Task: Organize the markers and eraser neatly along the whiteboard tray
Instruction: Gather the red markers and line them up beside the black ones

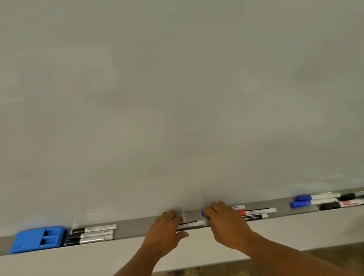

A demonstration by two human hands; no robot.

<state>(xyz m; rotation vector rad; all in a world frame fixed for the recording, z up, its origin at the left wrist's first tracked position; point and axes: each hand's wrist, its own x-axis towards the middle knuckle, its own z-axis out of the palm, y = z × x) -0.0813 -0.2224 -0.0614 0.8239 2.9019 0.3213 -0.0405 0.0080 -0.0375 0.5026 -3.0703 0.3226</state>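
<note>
White-barrelled marker (191, 224) lies lengthwise along the tray (133, 228) between your hands, left hand (166, 232) curled at one end, right hand (225, 224) gripping the blue-capped marker (203, 214) alongside.

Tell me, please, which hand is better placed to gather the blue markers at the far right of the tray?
Probably the right hand: it sits nearer the blue markers; the left hand would have to cross over it.

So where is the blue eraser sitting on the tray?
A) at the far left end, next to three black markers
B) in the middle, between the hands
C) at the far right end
A: the blue eraser lies at the tray's left end, beside three black markers.
</note>
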